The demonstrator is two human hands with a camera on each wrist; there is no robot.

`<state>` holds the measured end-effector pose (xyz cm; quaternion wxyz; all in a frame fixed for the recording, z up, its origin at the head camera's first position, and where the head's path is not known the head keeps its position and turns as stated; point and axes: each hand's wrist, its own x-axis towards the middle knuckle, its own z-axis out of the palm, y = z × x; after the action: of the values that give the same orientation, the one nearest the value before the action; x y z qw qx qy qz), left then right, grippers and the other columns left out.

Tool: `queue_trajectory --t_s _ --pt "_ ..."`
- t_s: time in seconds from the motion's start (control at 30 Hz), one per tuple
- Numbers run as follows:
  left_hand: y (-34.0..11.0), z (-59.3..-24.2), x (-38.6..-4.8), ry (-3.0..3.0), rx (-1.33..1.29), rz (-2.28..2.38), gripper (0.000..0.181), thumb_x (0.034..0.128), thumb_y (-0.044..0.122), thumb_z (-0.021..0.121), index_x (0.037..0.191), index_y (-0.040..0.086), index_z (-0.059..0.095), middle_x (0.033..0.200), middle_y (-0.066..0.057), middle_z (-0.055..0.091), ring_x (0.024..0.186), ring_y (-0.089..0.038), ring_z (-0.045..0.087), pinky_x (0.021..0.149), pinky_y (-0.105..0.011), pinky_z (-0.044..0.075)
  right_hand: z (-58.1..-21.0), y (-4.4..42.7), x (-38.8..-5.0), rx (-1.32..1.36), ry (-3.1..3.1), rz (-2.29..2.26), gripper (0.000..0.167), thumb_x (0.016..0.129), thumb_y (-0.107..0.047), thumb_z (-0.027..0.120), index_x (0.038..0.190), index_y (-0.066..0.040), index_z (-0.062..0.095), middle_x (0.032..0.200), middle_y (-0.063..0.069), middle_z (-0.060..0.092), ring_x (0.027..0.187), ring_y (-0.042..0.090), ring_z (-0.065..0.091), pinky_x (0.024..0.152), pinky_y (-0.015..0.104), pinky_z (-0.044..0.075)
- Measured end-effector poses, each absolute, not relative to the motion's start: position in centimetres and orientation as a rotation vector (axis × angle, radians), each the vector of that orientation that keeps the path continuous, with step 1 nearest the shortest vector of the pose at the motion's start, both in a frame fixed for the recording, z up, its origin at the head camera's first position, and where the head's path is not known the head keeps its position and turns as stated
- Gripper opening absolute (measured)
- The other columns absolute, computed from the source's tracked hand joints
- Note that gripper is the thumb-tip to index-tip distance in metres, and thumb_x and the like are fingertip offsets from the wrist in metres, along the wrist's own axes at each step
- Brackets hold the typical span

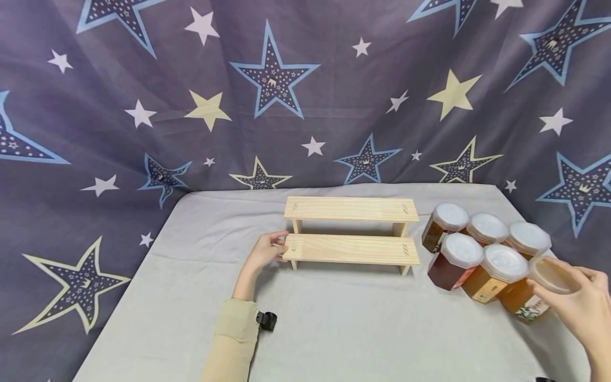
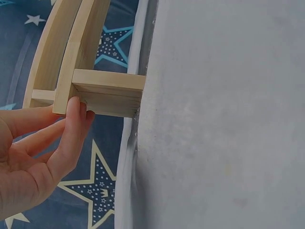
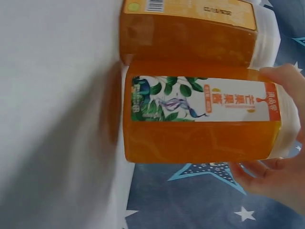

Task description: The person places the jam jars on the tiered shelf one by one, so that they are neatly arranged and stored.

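Observation:
A two-tier wooden shelf stands on the cloth-covered table. My left hand pinches the left end of its lower board; in the left wrist view the thumb and fingers of the hand meet the board's end. My right hand is round the white lid of the nearest orange jar at the right. The right wrist view shows this jar upright with a leaf-patterned label, the hand spanning its lid.
Several other lidded jars stand close together in two rows right of the shelf, among them a dark red one and an amber one. A star-patterned curtain hangs behind and beside the table.

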<state>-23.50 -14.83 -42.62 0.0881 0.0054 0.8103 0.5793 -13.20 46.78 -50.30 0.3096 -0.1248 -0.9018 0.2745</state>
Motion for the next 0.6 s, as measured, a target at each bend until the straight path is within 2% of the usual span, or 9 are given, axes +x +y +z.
queue_trajectory --t_s 0.1,0.2,0.33,0.47,0.53,0.6 --pt "-14.8 -42.7 -23.5 2.416 0.012 1.726 0.045 0.0787 -0.011 0.053 0.123 -0.007 0.047 0.093 -0.02 0.05 0.066 -0.016 0.053 0.061 -0.032 0.059 -50.5 47.4 -13.7 -0.241 -2.269 0.698 0.069 0.047 -0.012 0.086 0.111 -0.022 0.064 0.105 0.016 0.042 0.1 -0.007 0.022 0.073 0.018 0.026" --pt "-14.8 -42.7 -23.5 2.425 0.01 1.721 0.045 0.0782 -0.012 0.054 0.122 -0.007 0.048 0.092 -0.019 0.05 0.064 -0.015 0.053 0.06 -0.031 0.059 -50.3 47.9 -14.3 -0.156 -2.178 0.691 0.07 0.043 -0.001 0.084 0.107 -0.02 0.066 0.099 -0.005 0.048 0.102 -0.007 0.027 0.081 0.01 0.025" --pt "-14.8 -42.3 -23.3 2.42 0.016 1.715 0.045 0.0781 -0.012 0.054 0.122 -0.008 0.047 0.091 -0.019 0.05 0.063 -0.015 0.053 0.06 -0.032 0.059 -49.8 48.5 -14.7 -0.124 -2.128 0.733 0.07 0.043 0.004 0.082 0.107 -0.02 0.066 0.096 -0.032 0.037 0.103 -0.005 0.032 0.086 0.007 0.026" --pt "-14.8 -42.2 -23.3 2.413 0.01 1.713 0.045 0.0782 -0.012 0.054 0.123 -0.008 0.047 0.092 -0.02 0.05 0.064 -0.016 0.053 0.061 -0.032 0.059 -48.3 47.8 -14.7 -0.116 -2.091 0.777 0.067 0.047 0.007 0.079 0.109 -0.017 0.066 0.102 -0.029 0.041 0.101 -0.006 0.035 0.083 0.003 0.028" --pt "-14.9 -42.5 -23.5 2.418 0.004 1.714 0.045 0.0779 -0.011 0.054 0.122 -0.007 0.048 0.091 -0.018 0.051 0.064 -0.015 0.053 0.06 -0.031 0.059 -46.5 46.5 -14.3 -0.119 -2.084 0.824 0.065 0.048 0.008 0.077 0.109 -0.013 0.065 0.106 -0.018 0.049 0.101 -0.005 0.036 0.084 0.002 0.028" --pt "-14.9 -42.7 -23.6 2.423 -0.005 1.713 0.045 0.0778 -0.011 0.055 0.122 -0.007 0.048 0.09 -0.017 0.051 0.065 -0.015 0.053 0.059 -0.03 0.059 -45.6 46.1 -14.4 -0.078 -2.067 0.86 0.063 0.049 0.009 0.075 0.108 -0.008 0.065 0.106 -0.014 0.054 0.101 -0.004 0.037 0.084 0.002 0.029"
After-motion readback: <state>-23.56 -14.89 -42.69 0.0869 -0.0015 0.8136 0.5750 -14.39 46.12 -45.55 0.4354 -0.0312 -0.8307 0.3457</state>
